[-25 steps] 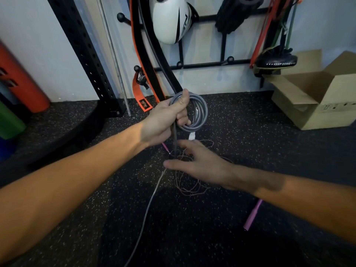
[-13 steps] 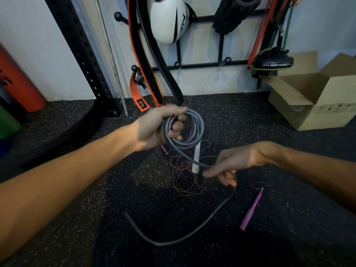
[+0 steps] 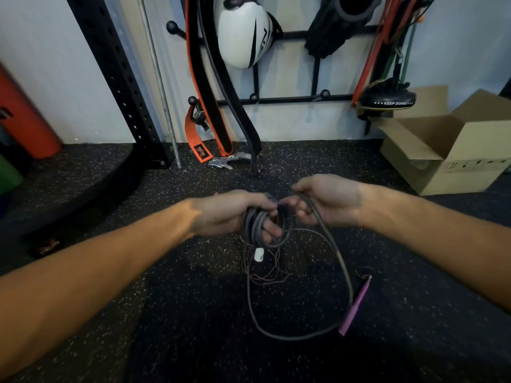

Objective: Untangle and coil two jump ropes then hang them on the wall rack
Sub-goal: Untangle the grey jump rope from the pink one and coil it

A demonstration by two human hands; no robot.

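Observation:
My left hand (image 3: pixel 229 211) grips a coil of thick grey jump rope (image 3: pixel 265 230) over the speckled floor. A white handle end (image 3: pixel 259 254) hangs just below the coil. My right hand (image 3: pixel 329 200) pinches the same rope right beside the coil; from it a long loose loop (image 3: pixel 343 275) droops to the floor and curves back. Under the coil lies a thin pinkish wire rope (image 3: pixel 265 275) in a tangle, its purple handle (image 3: pixel 356 305) on the floor to the right. The black wall rack (image 3: pixel 287 100) with ball-tipped pegs is on the wall ahead.
On the rack hang an orange-and-black belt (image 3: pixel 204 87), a white ball-like item (image 3: pixel 243 37), a black roller and resistance bands (image 3: pixel 378 42). An open cardboard box (image 3: pixel 453 150) stands at the right, a black perforated upright (image 3: pixel 119 78) at the left, an orange roller (image 3: pixel 25 117) far left.
My right hand rose from the floor and came up beside the coil, bringing the loose grey rope with it. The left hand lowered the coil slightly. The trailing rope now forms a loop.

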